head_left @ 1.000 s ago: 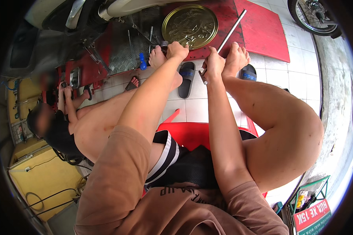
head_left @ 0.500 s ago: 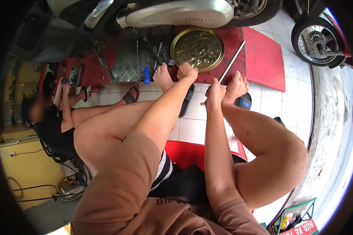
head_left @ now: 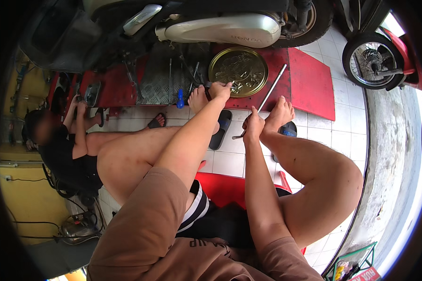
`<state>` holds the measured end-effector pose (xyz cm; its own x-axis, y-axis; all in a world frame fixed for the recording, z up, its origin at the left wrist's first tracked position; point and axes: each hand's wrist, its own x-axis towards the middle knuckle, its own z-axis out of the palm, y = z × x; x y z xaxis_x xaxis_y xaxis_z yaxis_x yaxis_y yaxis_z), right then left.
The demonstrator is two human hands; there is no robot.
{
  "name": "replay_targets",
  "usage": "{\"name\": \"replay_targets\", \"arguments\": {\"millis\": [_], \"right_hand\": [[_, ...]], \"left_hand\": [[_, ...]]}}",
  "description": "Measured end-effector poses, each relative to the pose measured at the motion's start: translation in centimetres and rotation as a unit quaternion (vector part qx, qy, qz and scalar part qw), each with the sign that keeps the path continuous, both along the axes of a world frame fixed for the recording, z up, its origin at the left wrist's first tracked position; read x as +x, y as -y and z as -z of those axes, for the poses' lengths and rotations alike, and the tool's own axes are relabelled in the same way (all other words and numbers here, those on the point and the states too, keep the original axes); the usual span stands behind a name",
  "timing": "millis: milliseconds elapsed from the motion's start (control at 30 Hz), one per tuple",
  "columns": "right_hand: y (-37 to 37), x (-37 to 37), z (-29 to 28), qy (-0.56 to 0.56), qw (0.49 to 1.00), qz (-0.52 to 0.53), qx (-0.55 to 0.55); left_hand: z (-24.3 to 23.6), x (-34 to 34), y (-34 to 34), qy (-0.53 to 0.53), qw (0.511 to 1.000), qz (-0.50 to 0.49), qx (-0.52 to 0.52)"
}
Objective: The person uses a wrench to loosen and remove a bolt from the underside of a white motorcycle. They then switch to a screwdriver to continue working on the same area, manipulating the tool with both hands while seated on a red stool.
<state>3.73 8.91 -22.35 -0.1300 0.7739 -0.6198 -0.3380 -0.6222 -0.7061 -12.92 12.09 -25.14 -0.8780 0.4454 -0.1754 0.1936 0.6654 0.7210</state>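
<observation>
My right hand [head_left: 254, 124] is closed around a long silver L-shaped wrench [head_left: 273, 87]. The shaft slants up and to the right over the red platform, and a short bent end sticks out below the fist. At the near-left rim of a round gold-coloured tray [head_left: 239, 58], my left hand [head_left: 219, 91] has its fingertips pinched together. Something small and shiny shows at the fingertips, too small to name. Several small metal parts [head_left: 237, 87] lie in the tray near those fingers. My bare feet rest at the platform's near edge, one beside each hand.
A scooter [head_left: 220, 30] stands over the red platform [head_left: 312, 84]. A blue-handled screwdriver [head_left: 180, 99] and metal rods lie left of the tray. Black sandals [head_left: 220, 130] lie on the tiles. Another person [head_left: 65, 145] works at the left; a wheel [head_left: 373, 61] stands at right.
The wrench has turned slightly in my right hand, and its bent lower end shows more. My left fingers now pinch at the tray's rim. The whole view has shifted a little.
</observation>
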Motion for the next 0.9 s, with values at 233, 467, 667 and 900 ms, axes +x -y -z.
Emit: {"name": "replay_targets", "arguments": {"millis": [233, 467, 667, 900], "right_hand": [[3.8, -0.7, 2.4, -0.038, 0.997, -0.048, -0.043], [7.0, -1.5, 2.1, 0.161, 0.981, -0.099, 0.033], [7.4, -1.5, 0.5, 0.123, 0.984, -0.124, 0.035], [6.6, -1.8, -0.4, 0.103, 0.986, -0.133, 0.003]], "left_hand": [[-5.5, -0.7, -0.4, 0.304, 0.93, 0.065, 0.196], [-6.8, -1.3, -3.8, 0.273, 0.949, 0.1, 0.122], [-9.1, 1.4, -7.2, 0.349, 0.927, 0.078, 0.117], [-10.8, 2.6, -8.3, 0.36, 0.915, 0.11, 0.143]]}}
